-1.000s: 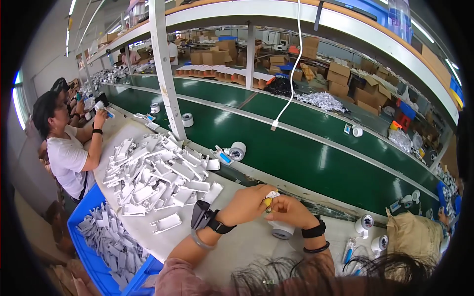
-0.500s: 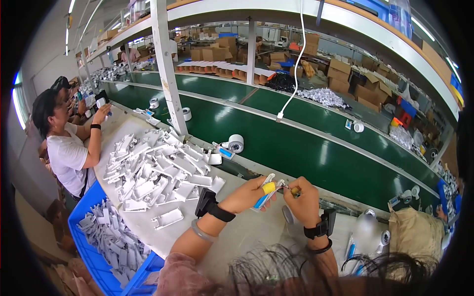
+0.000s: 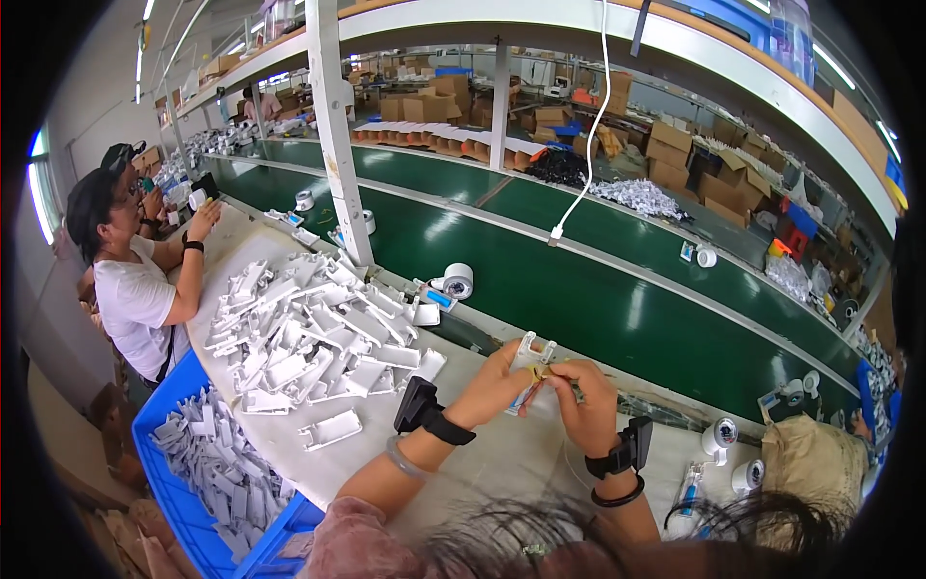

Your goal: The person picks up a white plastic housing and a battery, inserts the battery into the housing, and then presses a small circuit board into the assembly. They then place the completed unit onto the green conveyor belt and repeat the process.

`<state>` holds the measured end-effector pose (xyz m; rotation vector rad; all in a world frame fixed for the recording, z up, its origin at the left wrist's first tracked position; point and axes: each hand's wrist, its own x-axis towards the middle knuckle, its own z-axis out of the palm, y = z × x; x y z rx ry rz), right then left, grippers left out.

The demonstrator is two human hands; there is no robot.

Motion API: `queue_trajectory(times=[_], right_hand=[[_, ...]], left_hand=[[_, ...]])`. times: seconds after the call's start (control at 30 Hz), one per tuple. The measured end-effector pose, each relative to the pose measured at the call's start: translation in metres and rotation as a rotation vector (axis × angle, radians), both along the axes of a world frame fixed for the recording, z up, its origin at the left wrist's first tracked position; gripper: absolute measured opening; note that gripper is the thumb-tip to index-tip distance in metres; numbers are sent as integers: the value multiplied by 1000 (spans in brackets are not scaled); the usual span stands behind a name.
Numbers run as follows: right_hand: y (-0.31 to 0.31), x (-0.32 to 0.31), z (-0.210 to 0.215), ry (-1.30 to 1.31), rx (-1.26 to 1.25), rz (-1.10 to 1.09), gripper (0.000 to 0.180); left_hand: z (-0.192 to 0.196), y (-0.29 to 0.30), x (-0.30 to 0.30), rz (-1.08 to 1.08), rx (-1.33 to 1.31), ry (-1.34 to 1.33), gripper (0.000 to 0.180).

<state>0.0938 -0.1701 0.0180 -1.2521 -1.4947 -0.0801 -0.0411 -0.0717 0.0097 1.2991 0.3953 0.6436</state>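
My left fingers (image 3: 503, 365) grip the white housing (image 3: 531, 349) above the counter (image 3: 463, 494), near the edge beside the green conveyor (image 3: 482, 273). Half a second ago my right fingers (image 3: 575, 371) were apart from it, off to the side; now they have come in beside my left ones and are pinched closed at the yellow piece (image 3: 536, 372). Whether they hold that piece or the thin wires near it, I cannot tell. The housing has turned too, so its two prongs now point away from me. I judge this close, two-handed handling to be fitting work, not yet finished. Loose white housings (image 3: 318, 333) lie heaped to my left.
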Motion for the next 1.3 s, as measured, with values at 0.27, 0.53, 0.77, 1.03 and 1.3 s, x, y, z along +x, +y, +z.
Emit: queue_trajectory(times=[0.27,0.53,0.77,1.03,1.3], right_hand=[[-1,6,-7,-31,33,2,14],[-4,6,-5,12,59,-37,15],[-4,4,-8,-1,109,-46,17],[-3,5,-12,12,107,-52,17],[-5,10,-5,-6,83,-17,15]], left_hand=[[7,-7,-4,-56,159,-85,42],[6,-10,-2,-56,261,-57,32],[9,-13,-3,-39,272,-60,29],[9,-13,-3,6,446,-54,29],[9,-15,-6,-64,357,-120,34]])
